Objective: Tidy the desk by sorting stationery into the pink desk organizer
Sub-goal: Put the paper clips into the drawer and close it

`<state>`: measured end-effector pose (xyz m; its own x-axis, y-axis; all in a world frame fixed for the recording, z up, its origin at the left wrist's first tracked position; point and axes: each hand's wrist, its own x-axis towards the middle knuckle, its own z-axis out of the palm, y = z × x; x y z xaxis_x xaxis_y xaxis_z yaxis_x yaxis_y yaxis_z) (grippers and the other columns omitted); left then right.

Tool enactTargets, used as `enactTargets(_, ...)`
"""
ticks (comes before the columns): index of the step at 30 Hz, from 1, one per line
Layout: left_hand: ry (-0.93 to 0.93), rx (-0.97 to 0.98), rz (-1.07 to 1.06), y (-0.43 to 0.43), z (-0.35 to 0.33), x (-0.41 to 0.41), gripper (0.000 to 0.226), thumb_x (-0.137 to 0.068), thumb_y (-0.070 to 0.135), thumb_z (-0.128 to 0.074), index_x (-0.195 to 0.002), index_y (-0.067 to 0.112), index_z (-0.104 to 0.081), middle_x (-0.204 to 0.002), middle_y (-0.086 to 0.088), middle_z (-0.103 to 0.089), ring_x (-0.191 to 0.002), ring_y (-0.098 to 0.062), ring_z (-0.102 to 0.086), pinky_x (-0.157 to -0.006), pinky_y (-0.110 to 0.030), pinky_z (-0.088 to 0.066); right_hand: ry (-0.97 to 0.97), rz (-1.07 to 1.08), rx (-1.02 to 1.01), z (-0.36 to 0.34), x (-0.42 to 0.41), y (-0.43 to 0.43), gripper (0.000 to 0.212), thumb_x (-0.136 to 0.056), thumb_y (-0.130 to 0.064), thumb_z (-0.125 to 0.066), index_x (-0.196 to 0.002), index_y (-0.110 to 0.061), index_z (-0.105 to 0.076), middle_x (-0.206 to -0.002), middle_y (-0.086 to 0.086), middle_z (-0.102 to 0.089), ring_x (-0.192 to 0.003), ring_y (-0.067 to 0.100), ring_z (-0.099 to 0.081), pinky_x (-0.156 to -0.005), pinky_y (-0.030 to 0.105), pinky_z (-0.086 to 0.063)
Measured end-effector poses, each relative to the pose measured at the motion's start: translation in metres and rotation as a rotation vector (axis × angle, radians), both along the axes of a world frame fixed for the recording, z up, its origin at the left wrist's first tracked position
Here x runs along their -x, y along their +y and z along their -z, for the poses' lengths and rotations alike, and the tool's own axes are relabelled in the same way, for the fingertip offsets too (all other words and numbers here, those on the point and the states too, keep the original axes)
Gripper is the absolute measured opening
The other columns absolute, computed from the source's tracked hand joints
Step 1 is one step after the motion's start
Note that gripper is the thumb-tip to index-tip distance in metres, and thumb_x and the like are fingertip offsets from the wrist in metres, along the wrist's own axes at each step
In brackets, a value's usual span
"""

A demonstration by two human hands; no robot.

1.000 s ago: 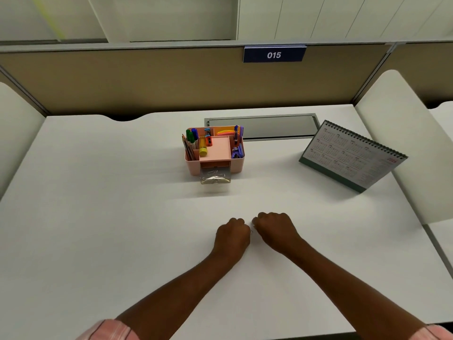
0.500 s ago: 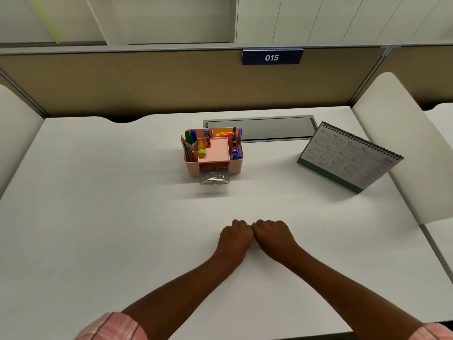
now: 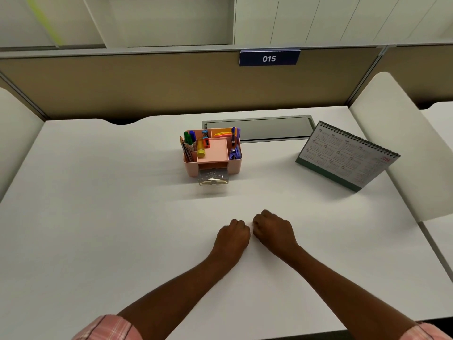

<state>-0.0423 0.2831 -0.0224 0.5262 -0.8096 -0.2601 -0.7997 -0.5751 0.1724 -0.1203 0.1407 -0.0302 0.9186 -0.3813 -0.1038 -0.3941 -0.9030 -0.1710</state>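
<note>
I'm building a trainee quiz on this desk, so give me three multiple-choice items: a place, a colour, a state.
1. The desk calendar stands where, relative to the pink organizer? A) to its left B) to its right C) on top of it
2. The 015 plate is A) red B) dark blue C) green
3. The organizer's clear drawer is A) pulled out B) pushed in C) lying by the hands
Answers: B, the calendar sits right of the organizer; B, white digits on dark blue; A, it juts out from the front.

White desk [image 3: 98,217], tan partition [image 3: 122,82], calendar [image 3: 343,155]
</note>
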Motion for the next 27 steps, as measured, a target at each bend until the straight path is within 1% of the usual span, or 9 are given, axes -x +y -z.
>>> enactTargets(2,0.002,-0.009,-0.004,0.003,0.003,0.002,0.043,-0.034,0.000,-0.089,-0.052,0.020,-0.055,-0.056,0.003,-0.050,-0.053,-0.017,-0.055,-0.041,-0.023,-0.024,-0.016,0.083,-0.113,-0.004,-0.005,-0.004,0.013,-0.093,-0.034,-0.055,-0.089,-0.026,-0.065,-0.091,-0.007,-0.056,-0.077,0.016,-0.059,-0.058,0.034,-0.052)
enactTargets(4,-0.008,-0.014,-0.006,0.004,0.002,0.002,0.043,-0.034,-0.001,-0.089,-0.052,0.019,-0.055,-0.056,0.003,-0.050,-0.054,-0.018,-0.055,-0.040,-0.024,-0.023,-0.034,0.096,-0.171,-0.013,-0.013,-0.008,0.016,-0.094,-0.037,-0.055,-0.094,-0.029,-0.069,-0.094,-0.009,-0.061,-0.082,0.015,-0.062,-0.065,0.035,-0.054)
enactTargets(8,-0.025,-0.046,0.012,0.000,-0.002,0.003,0.042,-0.033,0.001,-0.093,-0.050,0.017,-0.057,-0.053,0.002,-0.050,-0.050,-0.018,-0.054,-0.040,-0.025,-0.022,-0.138,0.067,-0.240,-0.040,-0.045,-0.011,0.014,-0.095,-0.036,-0.061,-0.098,-0.031,-0.074,-0.095,-0.010,-0.070,-0.081,0.011,-0.064,-0.067,0.031,-0.053)
enactTargets(11,-0.084,-0.101,0.062,-0.005,-0.004,0.007,0.042,-0.030,0.001,-0.093,-0.049,0.016,-0.058,-0.051,0.001,-0.049,-0.046,-0.016,-0.051,-0.043,-0.023,-0.019,-0.249,0.038,-0.242,-0.066,-0.075,-0.005,0.015,-0.095,-0.035,-0.063,-0.098,-0.028,-0.075,-0.095,-0.010,-0.073,-0.081,0.012,-0.065,-0.068,0.033,-0.057)
enactTargets(16,-0.230,-0.089,0.084,-0.009,-0.008,0.009,0.040,-0.040,-0.013,-0.073,-0.046,0.017,-0.048,-0.048,0.003,-0.040,-0.041,-0.011,-0.041,-0.041,-0.020,-0.019,-0.316,-0.057,-0.189,-0.090,-0.130,0.005,0.015,-0.097,-0.029,-0.063,-0.103,-0.020,-0.074,-0.098,-0.003,-0.074,-0.085,0.016,-0.068,-0.066,0.026,-0.051)
enactTargets(20,-0.268,-0.088,0.084,-0.003,-0.006,0.011,0.038,-0.047,-0.019,-0.050,-0.048,0.018,-0.048,-0.049,0.005,-0.041,-0.044,-0.009,-0.042,-0.041,-0.020,-0.017,-0.321,-0.114,-0.082,-0.085,-0.162,0.007,0.015,-0.098,-0.028,-0.064,-0.101,-0.018,-0.075,-0.099,0.004,-0.073,-0.085,0.019,-0.067,-0.069,0.028,-0.051)
enactTargets(23,-0.264,-0.096,0.071,0.001,-0.003,0.012,0.040,-0.050,-0.020,-0.040,-0.049,0.019,-0.050,-0.052,0.005,-0.044,-0.048,-0.011,-0.047,-0.041,-0.021,-0.016,-0.218,-0.190,0.065,-0.081,-0.176,0.008,0.014,-0.097,-0.025,-0.067,-0.103,-0.014,-0.073,-0.101,0.009,-0.070,-0.086,0.023,-0.068,-0.070,0.032,-0.053)
enactTargets(25,-0.262,-0.088,0.068,0.003,-0.003,0.012,0.041,-0.053,-0.020,-0.037,-0.049,0.019,-0.051,-0.052,0.004,-0.046,-0.049,-0.011,-0.049,-0.040,-0.022,-0.017,-0.109,-0.246,0.164,-0.079,-0.182,0.007,0.022,-0.094,-0.024,-0.071,-0.112,-0.011,-0.071,-0.106,0.012,-0.069,-0.091,0.027,-0.069,-0.075,0.036,-0.056)
enactTargets(27,-0.259,-0.086,0.070,0.003,-0.003,0.013,0.042,-0.054,-0.020,-0.034,-0.050,0.019,-0.052,-0.053,0.004,-0.047,-0.050,-0.010,-0.049,-0.039,-0.022,-0.018,-0.031,-0.275,0.211,-0.078,-0.186,0.006,0.028,-0.093,-0.026,-0.071,-0.116,-0.010,-0.070,-0.107,0.011,-0.070,-0.093,0.027,-0.070,-0.078,0.036,-0.056)
